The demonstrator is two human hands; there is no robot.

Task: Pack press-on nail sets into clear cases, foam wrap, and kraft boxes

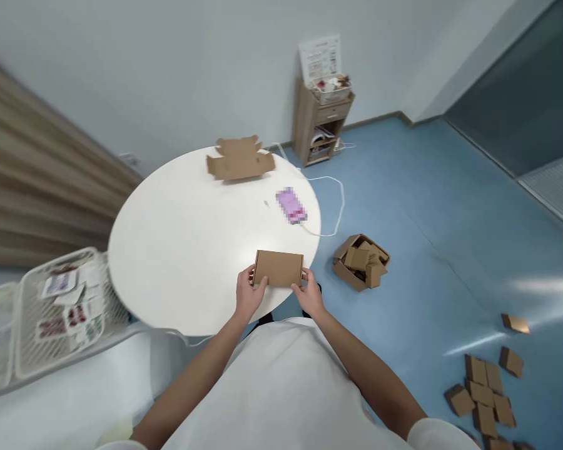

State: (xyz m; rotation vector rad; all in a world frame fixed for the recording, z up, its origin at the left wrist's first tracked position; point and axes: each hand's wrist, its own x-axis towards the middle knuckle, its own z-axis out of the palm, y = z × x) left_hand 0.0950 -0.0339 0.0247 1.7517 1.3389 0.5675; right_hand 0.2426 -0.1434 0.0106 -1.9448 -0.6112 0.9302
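Observation:
A small closed brown cardboard box (278,267) rests at the near edge of a round white table (187,244). My left hand (249,296) grips its left end, fingers curled round the corner. The box's right end is held by my right hand (309,294), thumb and fingers pressed on the side. Further back on the table lies a flat, unfolded cardboard blank (240,160). A pink phone-sized object (291,206) with a white cable lies at the table's right side.
A white mesh basket (51,312) with small packets stands to the left. On the blue floor, an open carton of folded boxes (361,261) sits right of the table, and several small boxes (483,390) lie scattered lower right. A wooden cabinet (319,122) stands by the wall.

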